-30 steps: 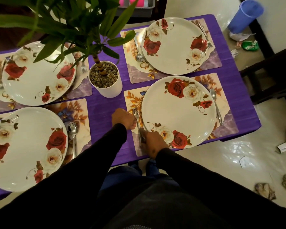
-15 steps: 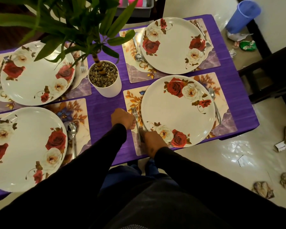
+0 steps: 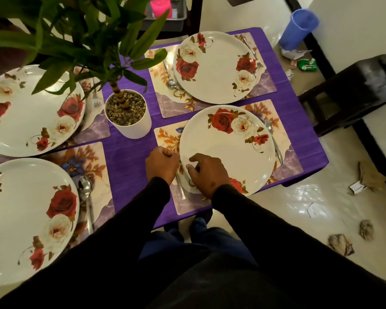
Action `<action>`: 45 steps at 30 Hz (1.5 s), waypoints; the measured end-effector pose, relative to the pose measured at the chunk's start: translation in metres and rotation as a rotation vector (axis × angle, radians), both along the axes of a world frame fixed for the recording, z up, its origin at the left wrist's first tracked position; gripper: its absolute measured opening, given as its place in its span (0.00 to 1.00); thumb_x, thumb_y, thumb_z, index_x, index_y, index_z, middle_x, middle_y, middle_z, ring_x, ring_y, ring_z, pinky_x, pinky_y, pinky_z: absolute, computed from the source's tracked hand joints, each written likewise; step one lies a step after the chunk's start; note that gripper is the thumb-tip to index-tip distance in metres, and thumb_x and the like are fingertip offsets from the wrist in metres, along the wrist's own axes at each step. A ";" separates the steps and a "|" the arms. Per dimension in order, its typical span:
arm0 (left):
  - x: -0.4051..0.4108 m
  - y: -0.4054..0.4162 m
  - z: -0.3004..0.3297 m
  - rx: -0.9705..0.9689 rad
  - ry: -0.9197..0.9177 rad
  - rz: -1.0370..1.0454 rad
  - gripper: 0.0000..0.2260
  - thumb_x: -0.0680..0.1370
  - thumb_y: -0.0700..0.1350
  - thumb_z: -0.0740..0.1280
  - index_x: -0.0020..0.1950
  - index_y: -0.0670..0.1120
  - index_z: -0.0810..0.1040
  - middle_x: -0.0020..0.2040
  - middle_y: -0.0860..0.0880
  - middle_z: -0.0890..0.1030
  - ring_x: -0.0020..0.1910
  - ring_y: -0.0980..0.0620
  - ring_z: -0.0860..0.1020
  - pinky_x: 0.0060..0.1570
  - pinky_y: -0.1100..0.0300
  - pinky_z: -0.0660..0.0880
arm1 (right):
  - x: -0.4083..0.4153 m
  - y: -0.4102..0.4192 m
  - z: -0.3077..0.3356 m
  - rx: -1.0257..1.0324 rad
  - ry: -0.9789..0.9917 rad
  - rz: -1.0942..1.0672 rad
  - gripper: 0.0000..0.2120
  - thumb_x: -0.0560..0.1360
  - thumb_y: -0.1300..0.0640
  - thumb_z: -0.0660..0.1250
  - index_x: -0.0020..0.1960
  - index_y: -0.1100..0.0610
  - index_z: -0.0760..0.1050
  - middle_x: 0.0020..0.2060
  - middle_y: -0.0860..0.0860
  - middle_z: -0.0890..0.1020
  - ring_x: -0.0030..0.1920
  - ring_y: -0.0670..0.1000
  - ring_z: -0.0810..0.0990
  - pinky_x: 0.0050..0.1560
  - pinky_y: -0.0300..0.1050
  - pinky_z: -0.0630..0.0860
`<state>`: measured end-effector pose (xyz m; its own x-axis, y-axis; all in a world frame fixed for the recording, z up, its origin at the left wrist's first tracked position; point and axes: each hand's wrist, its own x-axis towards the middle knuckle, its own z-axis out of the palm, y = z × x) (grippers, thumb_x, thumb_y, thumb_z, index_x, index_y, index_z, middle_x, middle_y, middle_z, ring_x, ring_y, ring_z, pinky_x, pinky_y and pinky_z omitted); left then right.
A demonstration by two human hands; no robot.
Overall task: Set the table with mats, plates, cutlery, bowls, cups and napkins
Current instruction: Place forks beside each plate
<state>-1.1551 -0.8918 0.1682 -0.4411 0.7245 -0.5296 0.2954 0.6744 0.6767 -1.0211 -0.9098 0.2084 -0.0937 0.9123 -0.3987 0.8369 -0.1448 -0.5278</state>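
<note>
Four floral place mats lie on the purple table (image 3: 129,157), each under a white rose-patterned plate. The near right plate (image 3: 230,150) sits on its mat (image 3: 285,161), with a spoon (image 3: 274,141) at its right. A fork (image 3: 180,188) lies along its left rim, only the handle showing. My left hand (image 3: 162,165) is curled into a fist over the fork's head, and I cannot see whether it grips it. My right hand (image 3: 206,172) rests over the plate's left rim, fingers apart and bent. Other plates: far right (image 3: 216,68), far left (image 3: 31,110), near left (image 3: 25,221).
A white pot (image 3: 129,128) with pebbles and a leafy plant stands mid-table, leaves overhanging the far left setting. A dark chair (image 3: 352,90) stands right of the table. A blue cup (image 3: 299,27) and crumpled paper litter the floor. A spoon (image 3: 86,197) lies by the near left plate.
My right hand has left the fork's handle and moved up onto the plate's left rim, fingers opening. My left hand has shifted slightly right, covering the fork's tines.
</note>
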 end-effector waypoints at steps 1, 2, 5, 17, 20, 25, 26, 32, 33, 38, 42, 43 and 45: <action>0.002 -0.001 0.000 0.015 -0.002 -0.024 0.03 0.74 0.47 0.72 0.43 0.51 0.79 0.40 0.51 0.84 0.40 0.48 0.84 0.43 0.47 0.84 | 0.006 0.004 0.002 0.007 0.016 -0.047 0.15 0.79 0.47 0.65 0.62 0.53 0.79 0.52 0.52 0.85 0.52 0.53 0.82 0.58 0.45 0.75; 0.005 -0.002 0.001 0.029 -0.003 -0.045 0.03 0.74 0.48 0.72 0.42 0.51 0.79 0.39 0.51 0.84 0.39 0.48 0.83 0.43 0.47 0.84 | 0.014 0.008 0.002 0.020 0.029 -0.095 0.14 0.79 0.47 0.65 0.59 0.54 0.80 0.51 0.52 0.85 0.50 0.52 0.82 0.57 0.45 0.75; 0.014 -0.007 0.006 0.041 -0.026 -0.075 0.05 0.75 0.47 0.72 0.41 0.50 0.79 0.38 0.50 0.84 0.38 0.48 0.83 0.43 0.46 0.84 | 0.052 0.010 -0.003 0.067 0.049 -0.237 0.11 0.78 0.49 0.67 0.53 0.55 0.81 0.47 0.51 0.84 0.45 0.48 0.79 0.49 0.40 0.72; 0.108 -0.012 0.004 0.144 0.080 -0.278 0.06 0.76 0.49 0.74 0.43 0.48 0.80 0.40 0.51 0.84 0.41 0.51 0.81 0.47 0.53 0.80 | 0.183 0.034 -0.046 0.254 -0.327 -0.067 0.21 0.74 0.50 0.70 0.65 0.51 0.75 0.68 0.56 0.72 0.66 0.61 0.68 0.65 0.56 0.69; 0.142 -0.005 0.001 0.110 0.145 -0.332 0.06 0.76 0.51 0.74 0.45 0.49 0.80 0.42 0.52 0.83 0.43 0.52 0.80 0.50 0.55 0.79 | 0.192 0.050 -0.048 0.281 -0.346 -0.026 0.24 0.75 0.50 0.70 0.69 0.51 0.71 0.72 0.58 0.67 0.70 0.61 0.64 0.67 0.57 0.68; 0.166 -0.002 -0.006 -0.017 0.194 -0.316 0.11 0.73 0.50 0.77 0.51 0.49 0.80 0.46 0.51 0.83 0.48 0.49 0.81 0.56 0.53 0.78 | 0.213 0.064 -0.052 0.137 -0.272 0.040 0.25 0.79 0.59 0.65 0.74 0.54 0.64 0.75 0.58 0.60 0.72 0.59 0.60 0.71 0.52 0.65; 0.167 -0.003 -0.007 -0.027 0.196 -0.316 0.12 0.72 0.49 0.77 0.51 0.48 0.80 0.46 0.50 0.83 0.49 0.49 0.81 0.56 0.52 0.78 | 0.216 0.065 -0.054 0.115 -0.263 0.054 0.25 0.79 0.59 0.65 0.74 0.54 0.64 0.75 0.58 0.61 0.72 0.59 0.60 0.72 0.51 0.65; 0.165 -0.001 -0.009 -0.032 0.209 -0.290 0.14 0.70 0.47 0.80 0.50 0.48 0.79 0.47 0.50 0.82 0.48 0.49 0.79 0.54 0.56 0.76 | 0.220 0.070 -0.060 0.105 -0.275 0.056 0.19 0.79 0.59 0.66 0.70 0.56 0.71 0.73 0.57 0.64 0.70 0.58 0.63 0.71 0.49 0.66; 0.164 -0.001 -0.010 -0.033 0.206 -0.284 0.14 0.70 0.47 0.80 0.50 0.48 0.79 0.47 0.50 0.82 0.47 0.50 0.79 0.54 0.56 0.76 | 0.219 0.071 -0.060 0.105 -0.274 0.049 0.18 0.79 0.59 0.66 0.69 0.57 0.72 0.72 0.57 0.64 0.70 0.58 0.63 0.70 0.49 0.67; 0.164 0.000 -0.013 -0.036 0.196 -0.245 0.14 0.70 0.46 0.80 0.50 0.48 0.79 0.47 0.50 0.82 0.47 0.49 0.80 0.56 0.54 0.77 | 0.220 0.074 -0.058 0.095 -0.290 0.082 0.16 0.80 0.60 0.65 0.68 0.57 0.73 0.72 0.57 0.64 0.68 0.58 0.64 0.68 0.48 0.68; 0.166 -0.001 -0.014 -0.031 0.197 -0.232 0.14 0.70 0.46 0.80 0.50 0.48 0.79 0.47 0.50 0.81 0.48 0.49 0.79 0.58 0.54 0.77 | 0.220 0.075 -0.056 0.088 -0.309 0.096 0.16 0.79 0.60 0.66 0.67 0.56 0.73 0.72 0.56 0.64 0.68 0.57 0.65 0.68 0.47 0.69; 0.166 -0.001 -0.014 -0.029 0.195 -0.231 0.14 0.70 0.46 0.80 0.50 0.48 0.79 0.46 0.50 0.81 0.47 0.49 0.79 0.58 0.53 0.77 | 0.219 0.075 -0.056 0.090 -0.311 0.095 0.16 0.79 0.60 0.67 0.66 0.56 0.73 0.72 0.56 0.65 0.67 0.57 0.65 0.68 0.47 0.69; 0.165 0.000 -0.015 -0.026 0.192 -0.230 0.14 0.70 0.46 0.80 0.50 0.48 0.79 0.46 0.50 0.81 0.47 0.49 0.79 0.57 0.53 0.77 | 0.219 0.076 -0.055 0.091 -0.315 0.095 0.16 0.79 0.60 0.67 0.66 0.57 0.73 0.72 0.56 0.64 0.67 0.57 0.66 0.68 0.48 0.69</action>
<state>-0.9898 -0.8923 0.1536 -0.3614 0.8043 -0.4718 0.5634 0.5915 0.5768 -0.8021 -0.8340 0.1530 -0.0652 0.9384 -0.3393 0.9684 -0.0225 -0.2484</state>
